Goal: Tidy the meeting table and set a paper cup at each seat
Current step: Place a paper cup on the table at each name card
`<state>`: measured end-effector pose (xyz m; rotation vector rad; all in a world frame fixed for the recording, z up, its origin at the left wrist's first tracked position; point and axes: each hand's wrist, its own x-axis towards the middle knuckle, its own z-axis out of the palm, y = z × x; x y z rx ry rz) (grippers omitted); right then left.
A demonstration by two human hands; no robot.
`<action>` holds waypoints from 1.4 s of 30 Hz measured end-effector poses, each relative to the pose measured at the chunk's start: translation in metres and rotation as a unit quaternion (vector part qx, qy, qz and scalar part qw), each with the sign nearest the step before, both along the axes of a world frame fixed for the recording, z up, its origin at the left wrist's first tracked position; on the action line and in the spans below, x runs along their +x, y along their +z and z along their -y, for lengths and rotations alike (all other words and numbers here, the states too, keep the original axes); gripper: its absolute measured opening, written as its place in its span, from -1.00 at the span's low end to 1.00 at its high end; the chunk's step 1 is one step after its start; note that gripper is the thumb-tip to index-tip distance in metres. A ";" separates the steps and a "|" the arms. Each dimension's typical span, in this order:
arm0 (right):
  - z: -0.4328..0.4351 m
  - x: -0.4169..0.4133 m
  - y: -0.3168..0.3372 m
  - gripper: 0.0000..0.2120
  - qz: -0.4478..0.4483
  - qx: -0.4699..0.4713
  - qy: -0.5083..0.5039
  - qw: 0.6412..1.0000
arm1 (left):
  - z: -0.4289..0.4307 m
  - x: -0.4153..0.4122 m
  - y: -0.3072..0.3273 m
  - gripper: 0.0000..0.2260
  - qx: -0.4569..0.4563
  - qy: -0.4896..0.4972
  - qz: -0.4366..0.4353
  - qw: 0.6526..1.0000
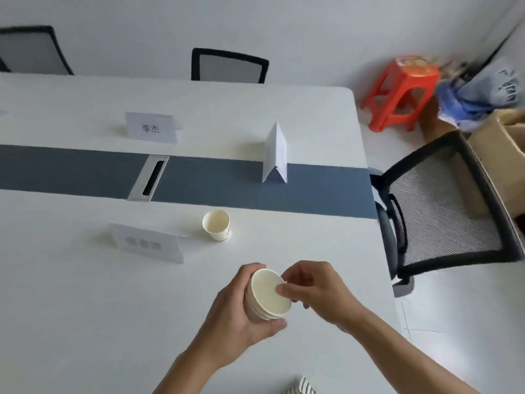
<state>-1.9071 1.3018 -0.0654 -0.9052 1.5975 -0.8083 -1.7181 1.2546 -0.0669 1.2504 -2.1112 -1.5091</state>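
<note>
This side of the name card point(147, 245), which has one cup point(216, 224) just beside it, the left hand point(235, 317) grips the stack of cups point(267, 297) steady, seemingly so the right hand point(318, 291), pinching the top rim, can peel one free.

A pale wall point(312, 29) is running behind the white surface point(85, 308), with a blue-grey strip point(213, 186) crossing its middle. A black mesh chair point(228, 66) and a second mesh chair point(31, 49) are standing at the far side, and a third mesh chair point(443, 206) is standing at the right end. An orange plastic stool point(403, 89) and a cardboard box point(500, 155) are sitting on the pale tiled floor point(460, 322).
</note>
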 end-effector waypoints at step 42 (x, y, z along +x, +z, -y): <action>-0.602 -0.281 0.044 -0.59 -0.055 -0.059 -0.623 0.778 | -0.306 -0.414 -0.002 -0.23 0.026 -0.321 -0.014 0.947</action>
